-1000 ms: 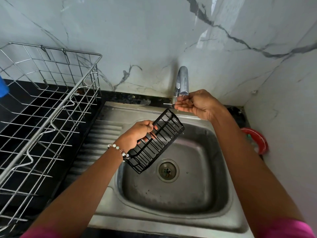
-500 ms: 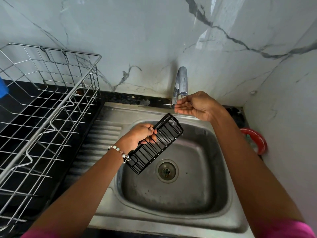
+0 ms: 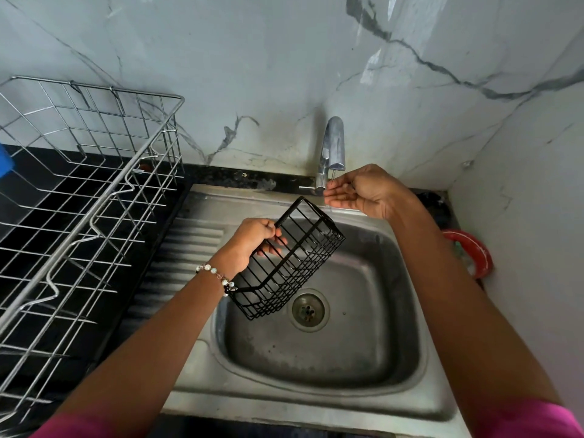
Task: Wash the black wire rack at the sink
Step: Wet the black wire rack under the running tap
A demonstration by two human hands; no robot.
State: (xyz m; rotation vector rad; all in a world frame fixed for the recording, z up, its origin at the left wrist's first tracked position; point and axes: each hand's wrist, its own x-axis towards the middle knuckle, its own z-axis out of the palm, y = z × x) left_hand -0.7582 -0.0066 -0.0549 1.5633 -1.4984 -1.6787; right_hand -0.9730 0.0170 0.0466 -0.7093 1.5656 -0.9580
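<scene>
My left hand grips one long side of the black wire rack, a small oblong basket held tilted above the left half of the steel sink. Its far end points up toward the chrome tap. My right hand is cupped, palm up, right under the tap's spout, holding nothing. A thin trickle of water falls from the spout onto its fingers. The drain sits just right of the rack's lower end.
A large silver wire dish rack stands on the black counter to the left, beside the sink's ribbed drainboard. A red ring-shaped object lies in the right corner. Marble walls close off the back and right.
The black rack has rolled in my left hand so its open side faces more toward me. My right hand stays cupped under the spout, shifted only slightly.
</scene>
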